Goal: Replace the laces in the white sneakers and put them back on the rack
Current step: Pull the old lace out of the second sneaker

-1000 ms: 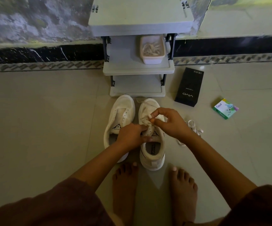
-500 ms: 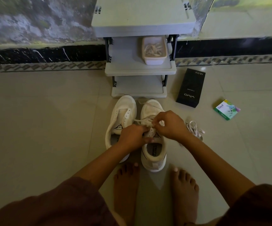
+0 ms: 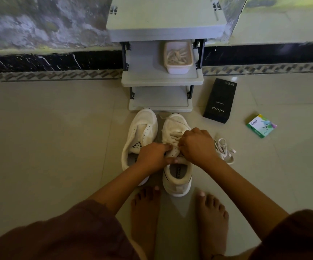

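Observation:
Two white sneakers stand side by side on the floor in front of the grey rack point(image 3: 162, 79). The left sneaker point(image 3: 142, 132) has bare eyelets and no lace. The right sneaker point(image 3: 176, 177) carries a white lace point(image 3: 175, 136) across its upper eyelets. My left hand point(image 3: 152, 156) grips the right sneaker's tongue and inner side. My right hand point(image 3: 199, 145) pinches the lace over the eyelets, fingers curled. A loose white lace point(image 3: 225, 150) lies on the tiles just right of my right hand.
A white tub of laces point(image 3: 178, 69) sits on the rack's middle shelf. A black phone box point(image 3: 219, 100) and a small green box point(image 3: 260, 125) lie on the floor to the right. My bare feet point(image 3: 212, 216) stand just behind the sneakers.
My right hand has dropped from a raised pull down onto the eyelets, drawing the lace flat. My left hand has stayed on the sneaker.

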{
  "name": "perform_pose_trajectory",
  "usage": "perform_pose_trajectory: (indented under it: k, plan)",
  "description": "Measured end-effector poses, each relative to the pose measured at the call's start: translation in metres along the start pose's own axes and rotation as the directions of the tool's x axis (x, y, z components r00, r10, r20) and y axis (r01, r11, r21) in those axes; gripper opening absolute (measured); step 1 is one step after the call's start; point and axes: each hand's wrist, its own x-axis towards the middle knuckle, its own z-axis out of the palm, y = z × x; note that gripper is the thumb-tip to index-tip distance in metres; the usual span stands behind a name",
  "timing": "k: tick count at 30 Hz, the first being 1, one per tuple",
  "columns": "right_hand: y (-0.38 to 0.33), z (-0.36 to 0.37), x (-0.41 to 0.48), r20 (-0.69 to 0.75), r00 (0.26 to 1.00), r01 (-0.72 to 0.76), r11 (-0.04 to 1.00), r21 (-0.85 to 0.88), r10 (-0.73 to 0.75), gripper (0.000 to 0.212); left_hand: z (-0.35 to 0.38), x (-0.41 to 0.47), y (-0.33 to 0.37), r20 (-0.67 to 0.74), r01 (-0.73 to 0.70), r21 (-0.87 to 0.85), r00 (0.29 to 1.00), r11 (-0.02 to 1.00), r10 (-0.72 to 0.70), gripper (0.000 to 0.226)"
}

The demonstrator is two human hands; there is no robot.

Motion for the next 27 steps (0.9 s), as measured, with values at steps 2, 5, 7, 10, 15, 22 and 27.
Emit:
perform_pose_trajectory:
  k: [2,5,7,10,15,22,27]
  plan:
    - [0.0,-0.006,0.003,0.016,0.998,-0.063,0.993,0.099,0.062,0.025,-0.001,0.0,0.002,0.004,0.005,0.012,1.0,1.0,-0.005,0.053]
    - [0.002,-0.018,0.005,0.07,0.993,-0.117,0.834,0.539,0.094,0.01,-0.002,0.003,0.004,-0.005,0.006,0.053,1.0,0.999,-0.006,0.053]
    - [0.005,-0.027,0.005,0.039,0.993,-0.095,0.578,0.81,0.109,0.004,-0.001,0.003,0.003,-0.003,0.005,0.054,1.0,0.999,-0.005,0.054]
    - [0.012,-0.026,0.004,0.03,0.993,-0.095,0.619,0.78,0.115,0.012,0.0,0.003,0.003,0.01,0.027,0.053,1.0,0.998,-0.028,0.052]
    - [0.007,0.003,-0.002,0.195,0.981,0.005,0.997,0.074,-0.02,0.049,-0.001,0.001,0.003,0.005,0.068,0.012,0.998,0.998,-0.068,0.052]
    - [0.008,0.003,0.0,0.081,0.992,0.086,0.992,0.09,-0.093,0.03,-0.001,0.001,0.003,0.021,0.077,0.022,0.997,0.997,-0.078,0.054]
    - [0.004,0.0,0.004,0.099,0.995,-0.015,0.987,0.162,-0.001,0.021,-0.003,0.001,0.005,0.014,0.077,0.008,0.997,0.997,-0.077,0.052]
